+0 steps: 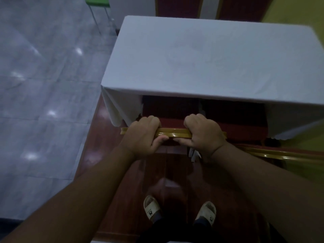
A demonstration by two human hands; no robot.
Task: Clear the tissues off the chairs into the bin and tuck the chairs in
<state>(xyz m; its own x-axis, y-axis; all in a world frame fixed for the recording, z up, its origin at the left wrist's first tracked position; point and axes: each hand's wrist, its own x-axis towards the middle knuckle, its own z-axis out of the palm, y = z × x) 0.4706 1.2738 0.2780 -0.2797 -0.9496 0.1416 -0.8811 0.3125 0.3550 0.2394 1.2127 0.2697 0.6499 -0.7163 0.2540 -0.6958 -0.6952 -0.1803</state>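
A chair with a gold top rail (172, 133) and a red padded seat (171, 109) stands at the near edge of a table under a white cloth (210, 55). Its seat lies partly beneath the tabletop. My left hand (142, 135) grips the rail at its left part. My right hand (204, 134) grips the same rail further right. A second chair with a gold rail (280, 155) stands to the right, its red seat (245, 123) partly under the table. No tissue and no bin show in this view.
Two more red chair backs (178, 7) stand at the table's far side. A green stool (97, 1) on thin metal legs is at the top left on grey tiles (43, 85). My sandalled feet (178, 210) stand on a red-brown floor strip.
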